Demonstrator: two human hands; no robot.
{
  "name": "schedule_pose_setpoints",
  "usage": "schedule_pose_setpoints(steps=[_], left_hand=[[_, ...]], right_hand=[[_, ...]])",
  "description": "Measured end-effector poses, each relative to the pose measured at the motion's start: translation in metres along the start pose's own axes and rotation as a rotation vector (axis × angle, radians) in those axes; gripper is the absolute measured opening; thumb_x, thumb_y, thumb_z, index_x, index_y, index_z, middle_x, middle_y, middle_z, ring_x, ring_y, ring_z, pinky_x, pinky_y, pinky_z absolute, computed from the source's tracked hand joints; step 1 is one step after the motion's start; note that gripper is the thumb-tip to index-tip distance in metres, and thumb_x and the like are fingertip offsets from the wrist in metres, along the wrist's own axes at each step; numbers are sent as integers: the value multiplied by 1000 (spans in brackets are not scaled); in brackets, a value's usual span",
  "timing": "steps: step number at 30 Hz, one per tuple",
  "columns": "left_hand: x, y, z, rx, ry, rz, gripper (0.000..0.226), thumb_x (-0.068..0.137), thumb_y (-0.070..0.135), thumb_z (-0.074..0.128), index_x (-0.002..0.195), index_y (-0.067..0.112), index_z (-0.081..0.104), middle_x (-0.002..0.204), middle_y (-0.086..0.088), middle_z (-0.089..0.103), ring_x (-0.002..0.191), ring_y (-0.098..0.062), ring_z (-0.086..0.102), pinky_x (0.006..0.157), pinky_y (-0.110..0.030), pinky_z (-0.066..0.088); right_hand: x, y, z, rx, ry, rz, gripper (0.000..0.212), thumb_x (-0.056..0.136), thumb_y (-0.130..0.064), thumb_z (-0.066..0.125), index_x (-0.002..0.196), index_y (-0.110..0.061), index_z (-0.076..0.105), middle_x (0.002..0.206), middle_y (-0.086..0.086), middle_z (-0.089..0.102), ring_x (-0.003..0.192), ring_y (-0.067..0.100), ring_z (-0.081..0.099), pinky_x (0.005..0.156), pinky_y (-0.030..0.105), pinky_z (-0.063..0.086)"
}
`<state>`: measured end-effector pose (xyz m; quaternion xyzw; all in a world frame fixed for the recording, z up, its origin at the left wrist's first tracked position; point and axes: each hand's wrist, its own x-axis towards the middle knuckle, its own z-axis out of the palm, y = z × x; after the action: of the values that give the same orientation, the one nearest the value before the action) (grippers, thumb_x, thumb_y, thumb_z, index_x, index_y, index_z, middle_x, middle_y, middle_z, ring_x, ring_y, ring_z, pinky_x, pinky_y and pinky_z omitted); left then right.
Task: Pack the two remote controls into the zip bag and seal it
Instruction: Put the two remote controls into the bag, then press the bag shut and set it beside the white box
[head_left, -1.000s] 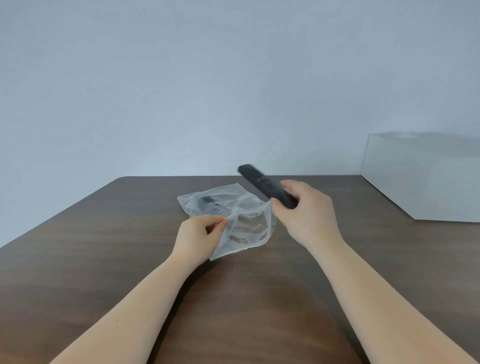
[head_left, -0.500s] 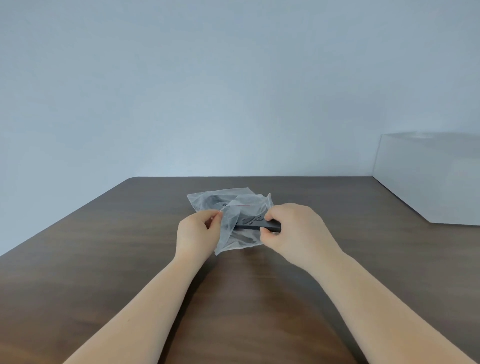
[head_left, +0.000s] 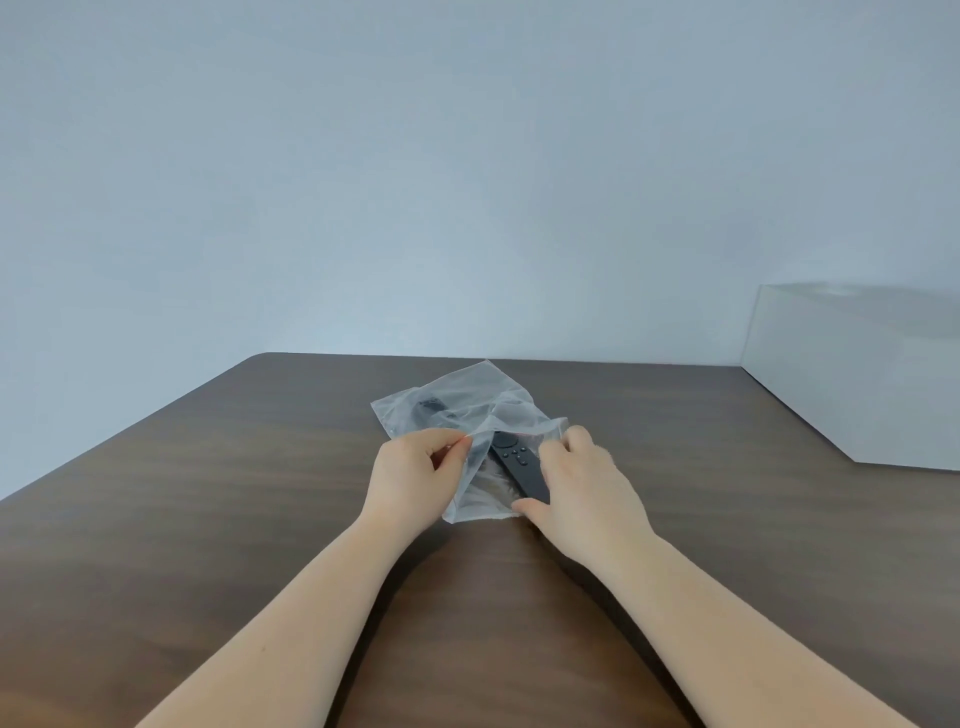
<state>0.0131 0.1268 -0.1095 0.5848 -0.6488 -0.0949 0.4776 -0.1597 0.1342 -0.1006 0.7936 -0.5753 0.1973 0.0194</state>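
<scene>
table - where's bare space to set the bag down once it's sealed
The table is bare left of the left hand, out to its left edge, and between the right hand and the white box. It is crowded only mid-table, where both hands work the zip bag and remote.

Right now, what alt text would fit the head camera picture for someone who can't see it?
Two bare hands work a black remote control into a clear zip bag on a dark wooden table; the left hand pinches the bag's edge, the right hand pushes the remote. A white box sits far right.
</scene>
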Motion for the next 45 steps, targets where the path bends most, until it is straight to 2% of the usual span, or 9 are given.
schedule_pose_setpoints(steps=[4,11,22,30,34,38,41,43,45], left_hand=[[0,-1,-1,-16,2,-7,21,88,24,56,76,20,72,44,9,52,48,-5,48,52,-11,40],[0,0,-1,18,-2,27,28,89,24,53,72,7,67,55,-16,60,51,-14,43,60,-36,49],[2,-2,-1,57,-29,55,29,89,23,53,72,3,64,58,-19,58,50,-12,38,58,-37,47],[2,0,-1,49,-40,39,27,89,22,54,75,2,67,59,-20,62,51,-17,44,64,-40,50],[2,3,-1,40,-39,37,25,88,25,56,76,6,69,62,-18,65,58,-30,54,67,-42,52],[0,3,-1,46,-108,36,17,82,38,63,92,28,72,68,7,65,57,-7,51,62,-24,46],[-1,-1,-3,119,-292,91,40,73,52,67,110,37,63,86,18,60,78,0,52,75,-18,41],[-2,-5,-8,143,-458,145,64,63,60,70,122,43,51,107,21,55,101,1,49,92,-21,40],[-5,-9,-14,181,-611,192,83,59,62,73,132,48,35,124,21,47,118,1,38,102,-20,31]], right_hand=[[-2,6,-8,-59,-43,-12,30,88,-43,56,75,-18,45,88,0,43,101,23,50,67,30,40],[-2,5,1,-104,-77,-46,30,93,-37,47,95,-12,63,102,6,57,103,24,50,72,34,45],[27,-4,27,-92,-133,6,19,93,-16,37,93,-12,55,98,5,45,75,25,46,61,34,39],[53,-8,37,-156,-187,25,30,87,-9,34,110,-18,51,108,7,57,91,30,58,64,35,41],[49,1,36,-22,-108,35,18,88,-16,38,76,-20,51,89,3,59,74,25,50,62,32,42],[46,23,8,163,132,133,31,86,-25,47,57,-15,45,67,1,51,67,27,51,55,29,37],[51,45,-6,324,215,173,8,83,-21,54,90,-24,57,97,0,51,86,22,52,70,33,45],[50,56,-1,382,46,100,42,81,-16,55,119,-35,52,119,1,46,102,19,49,89,36,45],[46,60,6,387,-90,26,46,83,-13,57,124,-35,54,127,2,51,106,17,52,95,30,42]])
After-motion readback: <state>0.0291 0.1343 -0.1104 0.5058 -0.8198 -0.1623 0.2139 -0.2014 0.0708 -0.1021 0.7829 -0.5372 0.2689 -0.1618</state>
